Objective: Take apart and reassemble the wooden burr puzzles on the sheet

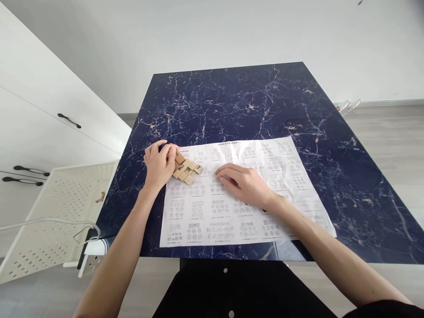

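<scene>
The dark-blue marble-patterned desk (212, 106) carries the printed diagram sheet (285, 179) and extends beyond the sheet's upper and right edges. Left of the sheet, off the desk, stand a white cabinet (36, 101) and a white perforated panel (39, 243); neither obstructs the sheet. The sheet is creased and should handle as light, limp and easily torn; lift by its corners. The right forearm (304, 225) crosses its lower-right area and covers some diagrams. The hands are apart: the right hand (245, 181) appears to rest on the sheet's middle, fingers loosely bent, no object visible; the left hand (161, 164) is clamped on one end of the wooden block assembly (184, 175) at the sheet's upper-left. The assembly should be light, rigid and smooth, with pieces liable to shift; grip opposite outer edges. The piece marked "3" (198, 168) faces the sheet's middle, leaving that side accessible.
</scene>
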A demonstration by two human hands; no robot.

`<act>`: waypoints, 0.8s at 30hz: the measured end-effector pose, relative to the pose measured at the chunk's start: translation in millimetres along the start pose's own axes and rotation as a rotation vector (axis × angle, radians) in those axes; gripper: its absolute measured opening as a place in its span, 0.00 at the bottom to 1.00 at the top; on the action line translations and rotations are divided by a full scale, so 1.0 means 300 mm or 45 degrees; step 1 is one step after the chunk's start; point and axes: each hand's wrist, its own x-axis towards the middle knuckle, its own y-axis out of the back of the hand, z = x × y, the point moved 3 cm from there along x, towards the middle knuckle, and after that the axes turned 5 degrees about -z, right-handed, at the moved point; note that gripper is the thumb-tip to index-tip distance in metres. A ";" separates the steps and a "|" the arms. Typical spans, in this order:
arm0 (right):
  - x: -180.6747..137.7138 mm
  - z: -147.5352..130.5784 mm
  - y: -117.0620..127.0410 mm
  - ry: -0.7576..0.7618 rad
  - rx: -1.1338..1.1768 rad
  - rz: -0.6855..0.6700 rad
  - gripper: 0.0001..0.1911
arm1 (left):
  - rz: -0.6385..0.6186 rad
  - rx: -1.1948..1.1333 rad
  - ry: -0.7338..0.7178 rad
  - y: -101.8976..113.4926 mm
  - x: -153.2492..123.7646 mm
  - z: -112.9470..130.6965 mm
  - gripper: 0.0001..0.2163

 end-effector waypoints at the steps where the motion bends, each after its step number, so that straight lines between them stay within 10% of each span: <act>1: 0.000 0.000 0.000 -0.001 0.000 0.000 0.14 | 0.017 0.014 0.014 0.002 0.001 -0.004 0.16; 24: 0.002 0.003 -0.004 -0.004 0.008 -0.017 0.13 | 0.099 -0.062 0.152 0.034 0.020 -0.051 0.06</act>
